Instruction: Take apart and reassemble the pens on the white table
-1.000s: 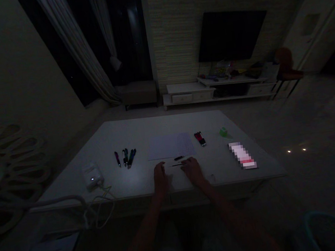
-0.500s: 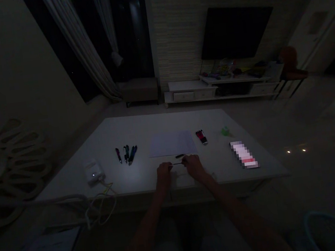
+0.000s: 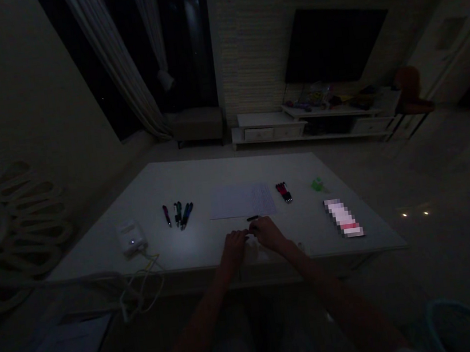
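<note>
My left hand point(image 3: 234, 247) and my right hand point(image 3: 266, 234) sit close together above the white table point(image 3: 234, 167), near its front edge. Their fingertips almost meet around a thin black rod point(image 3: 250, 230), which is mostly hidden by my fingers. Just beyond my right fingers lies a short black pen part point(image 3: 252, 218). Farther on lies a sheet of white paper point(image 3: 242, 200) with faint writing on its right side. Pens stand out to either side: a dark group point(image 3: 178, 214) at left, a red-and-black bundle point(image 3: 283, 192) at right.
A small green object point(image 3: 317, 185) and a pixelated pink-and-white package point(image 3: 343, 217) lie on the right of the table. A white device point(image 3: 131, 238) with trailing cables point(image 3: 143, 283) sits at left. A low white TV cabinet point(image 3: 268, 133) stands beyond the table.
My hands have come closer together, and the thin black rod held out between them earlier is now mostly covered by my fingers. The whole view has shifted slightly.
</note>
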Tool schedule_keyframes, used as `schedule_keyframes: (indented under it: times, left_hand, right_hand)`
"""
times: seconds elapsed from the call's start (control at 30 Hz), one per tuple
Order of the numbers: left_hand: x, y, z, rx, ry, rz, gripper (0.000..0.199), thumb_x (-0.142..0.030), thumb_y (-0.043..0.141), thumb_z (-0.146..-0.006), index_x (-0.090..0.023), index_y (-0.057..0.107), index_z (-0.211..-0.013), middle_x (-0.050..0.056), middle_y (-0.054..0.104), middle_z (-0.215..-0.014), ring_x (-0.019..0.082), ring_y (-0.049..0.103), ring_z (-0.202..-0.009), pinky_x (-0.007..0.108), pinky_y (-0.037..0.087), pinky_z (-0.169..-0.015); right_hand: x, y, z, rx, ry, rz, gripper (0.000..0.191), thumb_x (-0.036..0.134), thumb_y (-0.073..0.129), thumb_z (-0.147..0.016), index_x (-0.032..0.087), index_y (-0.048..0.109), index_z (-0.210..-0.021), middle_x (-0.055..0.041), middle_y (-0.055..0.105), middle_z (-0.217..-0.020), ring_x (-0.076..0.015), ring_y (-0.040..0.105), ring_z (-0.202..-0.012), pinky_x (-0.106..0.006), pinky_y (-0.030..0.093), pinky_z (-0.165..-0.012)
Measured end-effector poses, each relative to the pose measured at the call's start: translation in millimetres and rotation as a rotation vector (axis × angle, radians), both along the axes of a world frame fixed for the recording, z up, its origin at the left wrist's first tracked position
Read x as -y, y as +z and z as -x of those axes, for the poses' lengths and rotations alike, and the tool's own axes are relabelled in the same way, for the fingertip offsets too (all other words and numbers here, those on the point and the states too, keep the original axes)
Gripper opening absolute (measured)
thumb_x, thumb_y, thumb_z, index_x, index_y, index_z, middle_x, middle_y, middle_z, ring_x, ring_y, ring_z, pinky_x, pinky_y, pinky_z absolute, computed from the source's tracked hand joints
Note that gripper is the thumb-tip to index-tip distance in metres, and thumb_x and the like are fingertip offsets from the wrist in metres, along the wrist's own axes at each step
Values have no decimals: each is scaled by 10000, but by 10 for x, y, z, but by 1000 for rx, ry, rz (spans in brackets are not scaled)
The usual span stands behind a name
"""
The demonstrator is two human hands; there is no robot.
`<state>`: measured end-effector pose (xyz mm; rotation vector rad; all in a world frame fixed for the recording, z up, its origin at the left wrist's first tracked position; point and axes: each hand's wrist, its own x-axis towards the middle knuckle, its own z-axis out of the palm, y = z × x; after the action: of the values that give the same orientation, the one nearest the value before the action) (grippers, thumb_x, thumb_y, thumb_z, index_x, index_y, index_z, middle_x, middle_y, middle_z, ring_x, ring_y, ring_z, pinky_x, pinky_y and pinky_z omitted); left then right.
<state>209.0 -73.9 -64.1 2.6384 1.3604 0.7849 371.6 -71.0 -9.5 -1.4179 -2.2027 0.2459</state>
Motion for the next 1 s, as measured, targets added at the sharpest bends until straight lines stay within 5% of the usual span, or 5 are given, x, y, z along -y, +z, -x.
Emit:
schedule_keyframes:
  times: [0.17,0.27,0.47,0.63,1.0]
  left_hand:
    - [28,55,-1,-53,19,38,242,-82,410,-839,-207,551,-992,57,582,-892,197,499,-868,332,372,-773]
    - [24,71,-6,9,115,26,228,-78,393,-842,-190,546,-970,64,579,-890,206,495,-872,335,375,-774]
    - [13,65,-39,95,214,-16,201,-182,348,-909,-174,547,-931,70,583,-852,201,504,-830,334,367,-747]
    - [15,76,-59,5,249,2,191,-254,367,-925,-183,542,-895,54,583,-847,183,504,-829,309,357,-735]
    - [17,84,-56,-75,209,9,189,-245,356,-930,-192,536,-917,51,569,-866,177,495,-846,309,334,-742]
  right_hand:
    - [-26,-100,-168,-286,4,120,191,279,515,-832,194,685,-848,-22,687,-755,-154,606,-704,-261,417,-702]
    - [-64,-262,-344,-473,-228,88,278,338,468,-845,173,662,-958,-50,675,-855,-164,599,-751,-273,440,-696]
    - [-163,-548,-358,-273,-261,-17,197,291,566,-789,199,687,-915,-67,610,-910,-175,553,-876,-286,409,-803]
    - [-266,-510,-195,-270,-251,39,119,254,587,-766,189,675,-813,-70,610,-889,-176,550,-884,-283,401,-818]
    - [-95,-311,-357,-716,-116,231,247,318,533,-741,172,655,-898,-49,689,-784,-159,623,-688,-290,483,-671]
